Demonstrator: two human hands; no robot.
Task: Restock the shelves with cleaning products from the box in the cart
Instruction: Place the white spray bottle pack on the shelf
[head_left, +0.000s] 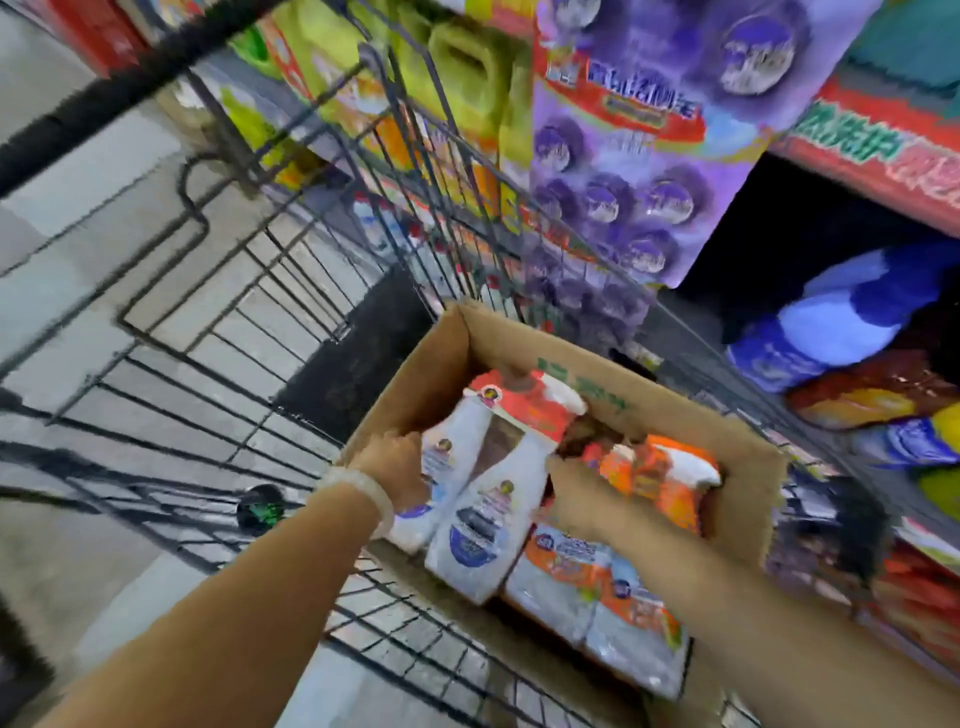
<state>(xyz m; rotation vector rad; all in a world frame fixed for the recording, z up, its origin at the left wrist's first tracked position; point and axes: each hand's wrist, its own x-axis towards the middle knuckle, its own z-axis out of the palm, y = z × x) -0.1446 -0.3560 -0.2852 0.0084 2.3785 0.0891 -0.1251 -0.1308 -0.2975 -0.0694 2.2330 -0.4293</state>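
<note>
Your left hand (395, 462) and right hand (563, 486) grip a white twin pack of spray bottles (488, 499) over the cardboard box (748, 441) in the wire cart (218, 322). Orange spray bottles (660, 480) lie inside; shelves (872, 150) stand just right.

Two bare forearms, no sleeves in view. On the left wrist, a smooth, pale, milky white bangle (363, 493), rounded and thick, sitting just behind the left hand (392, 467). No other wear visible on that arm. Right forearm likewise uncovered up to the right hand (569, 491); no band or watch showing on the visible part of it. Fingers of both hands largely hidden and blurred, so rings and nails impossible to make out. Rest of the body out of view.
</note>
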